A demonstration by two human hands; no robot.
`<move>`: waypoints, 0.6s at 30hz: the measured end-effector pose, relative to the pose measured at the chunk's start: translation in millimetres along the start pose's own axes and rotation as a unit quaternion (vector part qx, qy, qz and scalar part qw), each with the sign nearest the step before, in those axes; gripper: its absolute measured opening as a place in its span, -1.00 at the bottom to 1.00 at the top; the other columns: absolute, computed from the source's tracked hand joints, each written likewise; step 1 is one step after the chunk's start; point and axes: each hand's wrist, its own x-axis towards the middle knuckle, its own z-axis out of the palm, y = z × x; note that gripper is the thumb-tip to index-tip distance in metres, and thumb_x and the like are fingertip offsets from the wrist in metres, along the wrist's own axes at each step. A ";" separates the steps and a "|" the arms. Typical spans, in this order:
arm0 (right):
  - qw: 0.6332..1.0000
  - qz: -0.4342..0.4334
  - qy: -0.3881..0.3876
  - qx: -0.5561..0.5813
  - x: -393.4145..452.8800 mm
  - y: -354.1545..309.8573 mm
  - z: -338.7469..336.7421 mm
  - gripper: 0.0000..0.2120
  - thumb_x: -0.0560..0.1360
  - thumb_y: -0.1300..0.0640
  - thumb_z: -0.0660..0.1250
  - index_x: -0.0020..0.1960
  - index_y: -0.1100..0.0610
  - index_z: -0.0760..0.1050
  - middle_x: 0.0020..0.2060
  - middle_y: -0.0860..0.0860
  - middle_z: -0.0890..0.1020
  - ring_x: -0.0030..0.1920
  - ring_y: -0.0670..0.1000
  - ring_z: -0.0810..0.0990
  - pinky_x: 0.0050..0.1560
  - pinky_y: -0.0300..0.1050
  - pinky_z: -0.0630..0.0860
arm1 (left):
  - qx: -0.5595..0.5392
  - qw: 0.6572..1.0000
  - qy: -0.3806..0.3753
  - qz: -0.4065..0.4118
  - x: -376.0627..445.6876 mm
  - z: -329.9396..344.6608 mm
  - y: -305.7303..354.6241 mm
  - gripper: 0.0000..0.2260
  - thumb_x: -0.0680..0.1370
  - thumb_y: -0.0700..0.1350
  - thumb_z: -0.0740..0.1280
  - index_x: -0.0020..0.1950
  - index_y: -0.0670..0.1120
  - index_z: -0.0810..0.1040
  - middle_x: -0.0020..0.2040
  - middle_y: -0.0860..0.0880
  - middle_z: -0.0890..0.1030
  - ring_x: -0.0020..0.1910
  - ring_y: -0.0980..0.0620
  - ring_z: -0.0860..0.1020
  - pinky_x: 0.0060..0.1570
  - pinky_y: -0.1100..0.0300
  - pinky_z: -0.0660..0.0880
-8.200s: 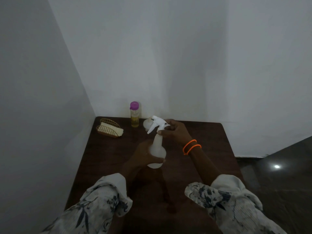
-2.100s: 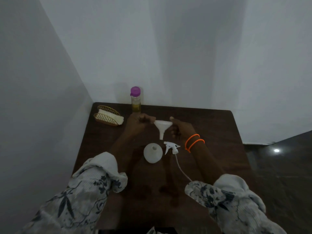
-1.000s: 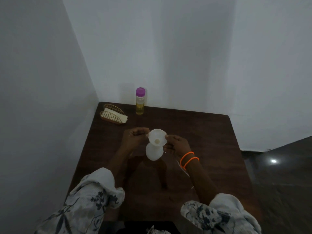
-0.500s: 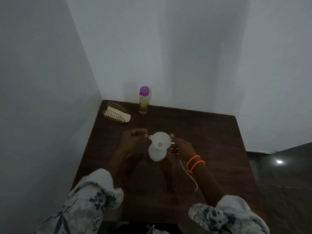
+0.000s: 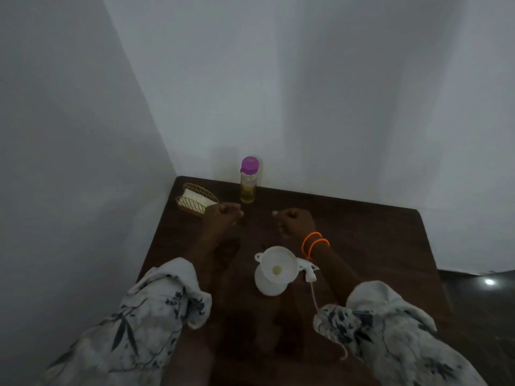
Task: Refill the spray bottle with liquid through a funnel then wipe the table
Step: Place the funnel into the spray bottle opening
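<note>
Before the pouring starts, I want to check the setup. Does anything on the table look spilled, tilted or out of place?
Nothing stands out. The funnel sits in the spray bottle, the spray head lies beside it, and no spill is visible on the dim table.

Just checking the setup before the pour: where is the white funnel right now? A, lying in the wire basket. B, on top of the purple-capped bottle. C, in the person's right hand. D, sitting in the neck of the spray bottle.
D: the funnel sits in the open neck of the spray bottle, with the left hand and the right hand both away from it.
</note>
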 end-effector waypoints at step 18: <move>0.937 -0.202 -0.018 -0.284 100.5 -45.8 42.4 -0.50 0.32 -0.01 0.45 0.25 0.10 0.62 0.13 0.07 0.70 0.15 0.08 0.65 0.07 -0.36 0.32 | 0.094 0.979 0.029 0.181 80.6 35.7 43.6 -0.54 0.34 0.01 0.67 0.16 -0.08 0.67 0.03 -0.04 0.74 0.01 0.05 0.70 0.07 0.11 0.64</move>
